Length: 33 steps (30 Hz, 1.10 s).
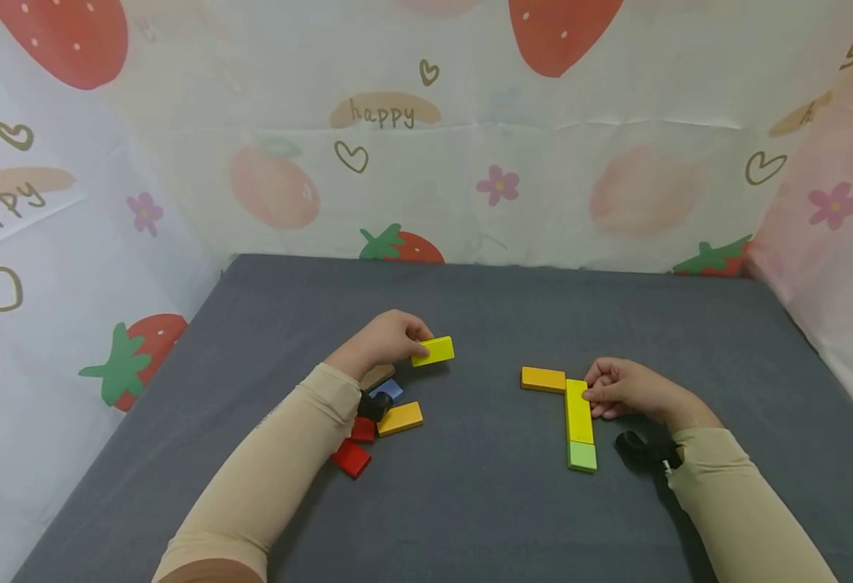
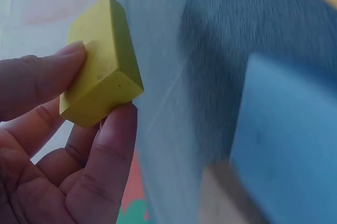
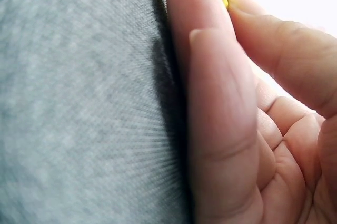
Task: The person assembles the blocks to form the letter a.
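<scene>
The left hand [image 1: 390,340] pinched a seemingly light, rigid yellow block [image 1: 435,351], best gripped by its sides, above the surface [image 1: 470,502], while the right hand's [image 1: 637,390] fingers [image 3: 221,81] pinched a yellow strip [image 1: 577,411].

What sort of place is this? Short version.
Probably a makeshift tabletop booth, perhaps set up for recording: a dark grey cloth-covered table, pale strawberry-print sheeting hung behind it and on both sides, and small, flat, brightly coloured rectangular blocks in front of the person.
</scene>
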Tool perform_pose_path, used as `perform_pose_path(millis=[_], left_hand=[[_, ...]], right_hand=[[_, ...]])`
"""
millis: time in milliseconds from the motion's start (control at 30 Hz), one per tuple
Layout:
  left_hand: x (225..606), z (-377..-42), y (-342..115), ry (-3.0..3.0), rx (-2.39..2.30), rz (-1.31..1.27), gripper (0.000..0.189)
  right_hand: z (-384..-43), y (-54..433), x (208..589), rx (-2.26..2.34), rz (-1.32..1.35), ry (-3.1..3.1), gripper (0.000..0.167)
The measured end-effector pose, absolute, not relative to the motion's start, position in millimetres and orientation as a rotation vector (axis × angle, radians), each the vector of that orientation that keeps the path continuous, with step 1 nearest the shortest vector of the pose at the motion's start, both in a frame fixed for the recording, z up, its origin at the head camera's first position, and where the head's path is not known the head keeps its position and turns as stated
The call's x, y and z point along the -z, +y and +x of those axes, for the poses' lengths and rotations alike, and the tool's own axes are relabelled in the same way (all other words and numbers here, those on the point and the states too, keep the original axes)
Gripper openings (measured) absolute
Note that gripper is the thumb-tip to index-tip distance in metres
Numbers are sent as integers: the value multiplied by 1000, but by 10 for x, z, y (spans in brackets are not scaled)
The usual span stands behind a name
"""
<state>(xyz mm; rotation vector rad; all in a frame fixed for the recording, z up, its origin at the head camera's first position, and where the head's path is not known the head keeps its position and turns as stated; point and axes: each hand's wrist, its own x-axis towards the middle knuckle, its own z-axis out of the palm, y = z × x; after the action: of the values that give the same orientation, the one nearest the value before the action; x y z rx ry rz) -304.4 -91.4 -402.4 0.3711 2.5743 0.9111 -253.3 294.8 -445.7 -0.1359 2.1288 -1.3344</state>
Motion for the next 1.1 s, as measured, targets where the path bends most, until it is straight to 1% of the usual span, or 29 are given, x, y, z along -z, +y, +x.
perform_pose_path(millis=[200,400,600,1100], left_hand=[[4098,-3013,-704,2518,-966,396,23],[4177,-2978,-467,2492,-899,496,21],[4212,-2967,-289,2476,-856,524,20],[4242,-2984,-70,2522,-715,535,23]], right_hand=[[-2545,2935,4457,1324,-121,2135,26],[-2541,2930,4451,1323,-128,2136,25],[-2534,2927,4450,1326,-121,2132,26],[-2541,2934,4458,1312,-128,2148,25]])
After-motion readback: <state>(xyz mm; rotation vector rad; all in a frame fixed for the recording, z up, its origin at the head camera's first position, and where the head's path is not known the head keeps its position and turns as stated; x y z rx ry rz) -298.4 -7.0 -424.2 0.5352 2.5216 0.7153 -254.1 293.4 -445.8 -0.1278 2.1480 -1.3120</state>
